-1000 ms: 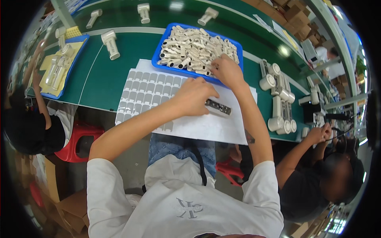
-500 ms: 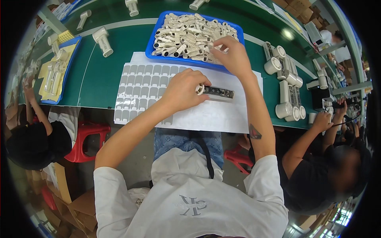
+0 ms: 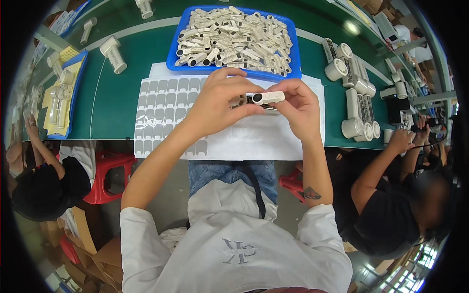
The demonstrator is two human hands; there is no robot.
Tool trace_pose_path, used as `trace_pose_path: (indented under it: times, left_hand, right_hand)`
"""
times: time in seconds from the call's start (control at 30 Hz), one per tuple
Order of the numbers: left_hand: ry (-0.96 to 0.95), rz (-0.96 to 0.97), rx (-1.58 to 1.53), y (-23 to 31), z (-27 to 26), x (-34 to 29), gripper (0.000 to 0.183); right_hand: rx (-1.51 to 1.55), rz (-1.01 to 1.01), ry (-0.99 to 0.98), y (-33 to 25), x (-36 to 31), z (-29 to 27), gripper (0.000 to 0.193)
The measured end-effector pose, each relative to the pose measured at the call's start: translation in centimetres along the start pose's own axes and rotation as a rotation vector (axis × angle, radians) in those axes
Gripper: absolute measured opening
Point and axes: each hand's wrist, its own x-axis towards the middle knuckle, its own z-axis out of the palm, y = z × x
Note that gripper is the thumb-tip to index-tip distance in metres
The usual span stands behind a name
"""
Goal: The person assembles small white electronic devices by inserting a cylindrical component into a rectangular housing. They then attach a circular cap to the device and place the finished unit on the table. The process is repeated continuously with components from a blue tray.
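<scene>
My left hand (image 3: 215,103) is closed round a white hand-held device (image 3: 238,101) with a ring-shaped head, mostly hidden by my fingers. My right hand (image 3: 302,108) pinches a small white cover strip (image 3: 273,96) with a round black spot at one end. The strip lies over the device's handle, its black end close to my left fingertips. Whether it is seated there I cannot tell. Under both hands is a white sheet (image 3: 264,139), with a sheet of grey rounded stickers (image 3: 160,115) to the left.
Beyond my hands stands a blue tray (image 3: 172,59) heaped with similar white strips. Several white devices (image 3: 352,128) lie at the right, some with circuitry showing. Another white device (image 3: 114,55) lies to the left, near a second blue tray (image 3: 75,110). Co-workers sit on both sides.
My right hand has come back from the tray with a white strip and brought it over the device. The open handle's dark circuitry, plain to see before, is now mostly covered.
</scene>
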Motion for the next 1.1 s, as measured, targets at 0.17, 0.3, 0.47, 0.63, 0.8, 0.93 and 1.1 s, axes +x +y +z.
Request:
trace_pose_path:
  times: [0.17,0.3,0.47,0.63,0.8,0.93,1.1]
  left_hand:
    - [0.039,-0.020,-0.129,0.7,0.0,0.2,0.035]
    - [0.085,-0.066,-0.089,0.4,0.2,0.1,0.032]
    - [0.008,-0.049,-0.014,0.3,-0.1,0.8,0.027]
    - [-0.138,-0.093,0.044,-0.4,-0.4,1.0,0.032]
    - [-0.143,-0.137,0.099,-0.7,1.0,-0.2,0.039]
    - [-0.142,-0.149,0.054,-0.8,1.1,0.1,0.037]
    - [-0.098,-0.072,0.033,-1.7,1.6,0.0,0.033]
  right_hand:
    - [-0.114,-0.051,0.018,-0.2,-0.4,0.3,0.017]
    - [-0.407,-0.163,-0.079,-1.6,-0.5,0.4,0.025]
    - [-0.773,-0.254,-0.081,-2.5,-0.5,0.4,0.026]
    - [-1.057,-0.373,-0.139,-1.2,-0.3,-0.4,0.022]
    - [-1.047,-0.390,-0.117,0.3,-0.4,-0.6,0.021]
    - [-0.991,-0.260,-0.105,0.3,-0.5,-0.6,0.022]
    - [-0.997,-0.265,-0.139,0.1,-0.3,-0.5,0.021]
